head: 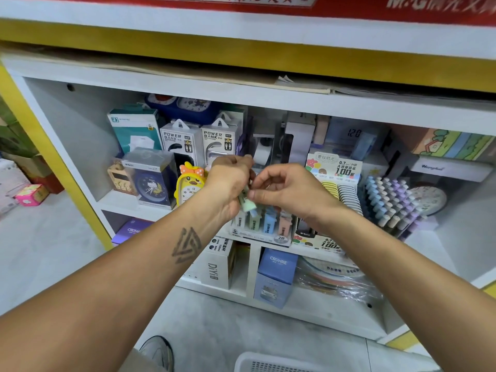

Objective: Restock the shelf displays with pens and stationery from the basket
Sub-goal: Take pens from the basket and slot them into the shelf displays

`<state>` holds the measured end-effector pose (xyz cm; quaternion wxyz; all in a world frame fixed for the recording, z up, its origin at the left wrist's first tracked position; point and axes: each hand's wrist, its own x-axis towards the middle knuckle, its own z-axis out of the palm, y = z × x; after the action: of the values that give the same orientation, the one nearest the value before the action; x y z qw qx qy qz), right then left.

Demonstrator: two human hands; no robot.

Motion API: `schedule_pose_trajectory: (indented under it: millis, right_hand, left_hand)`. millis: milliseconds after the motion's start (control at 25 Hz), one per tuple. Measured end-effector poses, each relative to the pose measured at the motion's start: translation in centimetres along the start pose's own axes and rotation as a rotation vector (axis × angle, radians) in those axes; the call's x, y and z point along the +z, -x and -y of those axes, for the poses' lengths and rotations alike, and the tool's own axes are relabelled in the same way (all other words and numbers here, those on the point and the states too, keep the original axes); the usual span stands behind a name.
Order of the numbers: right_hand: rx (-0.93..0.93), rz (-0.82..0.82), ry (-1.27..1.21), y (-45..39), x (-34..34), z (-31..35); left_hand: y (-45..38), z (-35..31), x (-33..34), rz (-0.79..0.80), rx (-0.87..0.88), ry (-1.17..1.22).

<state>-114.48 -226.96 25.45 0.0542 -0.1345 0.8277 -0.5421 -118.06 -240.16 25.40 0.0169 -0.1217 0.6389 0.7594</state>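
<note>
Both hands meet in front of the middle shelf. My left hand [228, 181] and my right hand [284, 189] together pinch a small pale green stationery piece [247, 204], held just above a display box [261, 232] of pastel green, blue and pink pieces marked 2B. Fingers hide most of the held piece. The white basket [257, 363] shows only its rim at the bottom edge, on the floor.
A lead-refill display [335, 170] and a rack of pastel pens [389, 202] stand to the right. A yellow duck clock [189, 183], a blue clock box [151, 178] and power bank boxes [198, 140] stand left. Lower shelf holds a blue CRUHRE box [276, 275]. A shoe [158, 350] is on the floor.
</note>
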Motion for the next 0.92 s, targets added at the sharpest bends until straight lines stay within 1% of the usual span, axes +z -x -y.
schedule_pose_trajectory:
  millis: [80,160,240,360,480,560,640,680,720,800,840,920]
  right_hand:
    - [0.014,0.032,-0.107,0.1,0.1,0.1]
    - [0.019,0.036,-0.084,0.2,0.2,0.1]
    - [0.012,0.014,-0.081,0.2,0.0,0.2]
    - [0.014,-0.039,-0.168,-0.1,-1.3,0.1]
    - [-0.012,-0.109,-0.141,-0.6,-2.1,-0.3]
    - [-0.023,-0.179,-0.133,-1.3,-2.2,-0.5]
    - [-0.056,-0.265,-0.105,-2.2,-2.5,-0.6]
    - [-0.081,-0.321,-0.058,-2.6,-2.8,-0.7]
    - [-0.116,-0.388,0.053,-3.1,-3.1,-0.9]
    - [-0.198,-0.482,0.412,-3.8,-3.5,-1.6]
    - [-0.221,-0.483,0.57,-4.0,-3.4,-2.1]
    - [-0.212,-0.429,0.764,-4.4,-2.9,-3.0]
  left_hand:
    - [0.2,0.4,0.3,0.01,0.013,-0.035]
    - [0.6,0.4,0.5,0.023,0.03,-0.07]
    - [0.7,0.2,0.4,0.052,-0.01,-0.094]
    - [0.4,-0.3,-0.6,0.165,-0.073,-0.091]
    - [0.2,-0.1,-1.6,0.226,-0.049,-0.253]
    - [0.1,0.4,-1.9,0.226,0.0,-0.363]
    - [-0.1,0.6,-2.0,0.186,0.032,-0.451]
    - [-0.4,0.7,-2.2,0.161,0.06,-0.525]
    - [-0.6,0.8,-2.5,0.151,0.111,-0.632]
    - [-1.0,1.2,-2.9,0.199,0.24,-0.878]
    - [-1.1,1.4,-3.1,0.238,0.293,-1.002]
    - [-0.8,2.0,-3.1,0.303,0.38,-1.256]
